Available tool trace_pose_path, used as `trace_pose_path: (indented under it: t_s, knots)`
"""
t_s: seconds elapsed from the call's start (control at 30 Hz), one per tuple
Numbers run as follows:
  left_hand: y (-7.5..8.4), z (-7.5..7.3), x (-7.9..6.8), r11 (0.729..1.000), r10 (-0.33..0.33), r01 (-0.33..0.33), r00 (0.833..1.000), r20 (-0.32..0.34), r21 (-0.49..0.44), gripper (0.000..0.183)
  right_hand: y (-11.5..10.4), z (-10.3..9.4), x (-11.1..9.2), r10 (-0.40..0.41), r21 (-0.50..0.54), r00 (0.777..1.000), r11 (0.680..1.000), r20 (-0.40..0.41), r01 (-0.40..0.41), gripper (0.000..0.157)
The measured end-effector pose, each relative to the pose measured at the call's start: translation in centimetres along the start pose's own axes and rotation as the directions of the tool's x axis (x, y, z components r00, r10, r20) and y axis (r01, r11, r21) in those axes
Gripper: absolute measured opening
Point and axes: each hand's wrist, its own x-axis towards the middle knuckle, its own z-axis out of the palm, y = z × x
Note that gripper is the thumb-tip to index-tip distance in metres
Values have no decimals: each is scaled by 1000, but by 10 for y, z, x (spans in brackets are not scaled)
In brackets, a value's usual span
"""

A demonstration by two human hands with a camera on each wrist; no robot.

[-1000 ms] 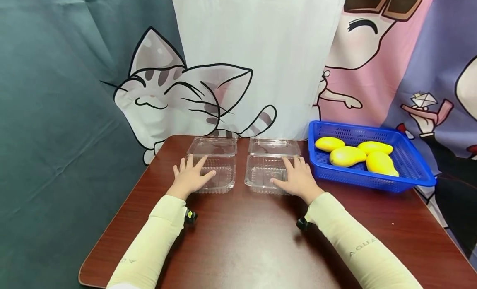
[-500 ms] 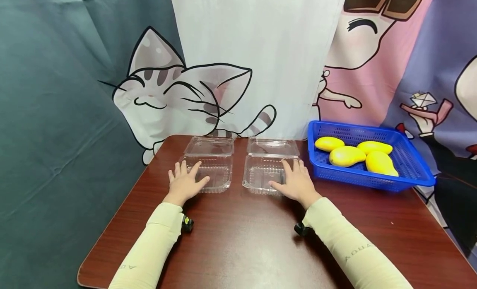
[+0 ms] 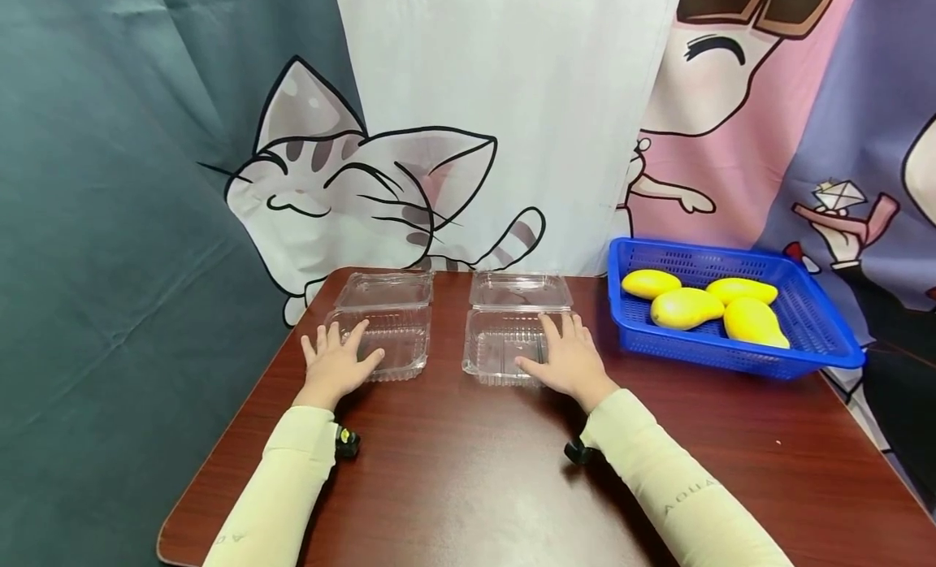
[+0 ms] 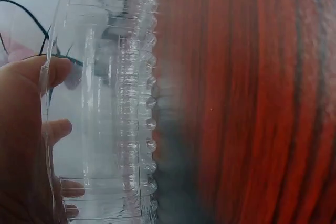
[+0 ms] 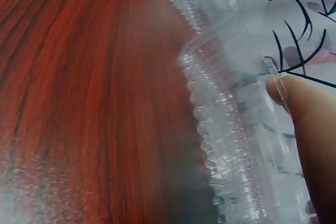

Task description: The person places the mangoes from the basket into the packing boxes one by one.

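Two clear plastic clamshell boxes lie unfolded side by side at the back of the table, their lids flipped back toward the wall cloth. Over the near left part of the left box (image 3: 402,349) my left hand (image 3: 334,374) spreads its fingers. In the left wrist view, thumb and fingertips (image 4: 62,128) reach past the upper edge of that box's ribbed wall. My right hand (image 3: 574,362) lies likewise over the near right part of the right box (image 3: 491,349), fingers extended. Its thumb (image 5: 302,95) is at the box's upper edge in the right wrist view. Neither hand grips anything.
A blue plastic basket (image 3: 695,350) with several yellow mangoes (image 3: 686,309) stands on the right of the brown table (image 3: 468,486). A cloth printed with cartoon figures (image 3: 556,104) hangs right behind the table. The table's left edge runs close by the left arm.
Both boxes have slid left along with the hands. The left box has travelled farther, so the gap between the boxes is wider. Basket and mangoes stay put.
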Motion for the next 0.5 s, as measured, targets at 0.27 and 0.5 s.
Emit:
trace_pose_path:
  t_s: [0.27,0.5]
  knots:
    - [40,-14,-4,970,44,-113,952,-302,-216,64,10,-7,-17,1,216,959,974,-283,63,86]
    - [115,-2,-12,752,163,-398,884,-437,-525,55,28,4,-35,86,412,922,907,-378,84,73]
